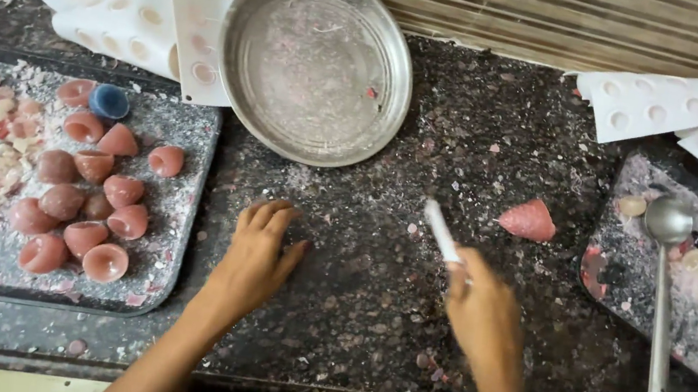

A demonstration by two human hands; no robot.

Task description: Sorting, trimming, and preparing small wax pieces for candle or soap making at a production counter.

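slanting up-left from the right hand (482, 308) (blurred): white stick (441, 230)

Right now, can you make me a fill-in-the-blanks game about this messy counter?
1. The right hand holds a thin ____ stick.
2. The left hand lies flat on the dark ____.
3. The long spoon lies on the tray on the ____ side.
4. The round metal pan sits at the ____ of the counter.

Missing words: white; counter; right; back
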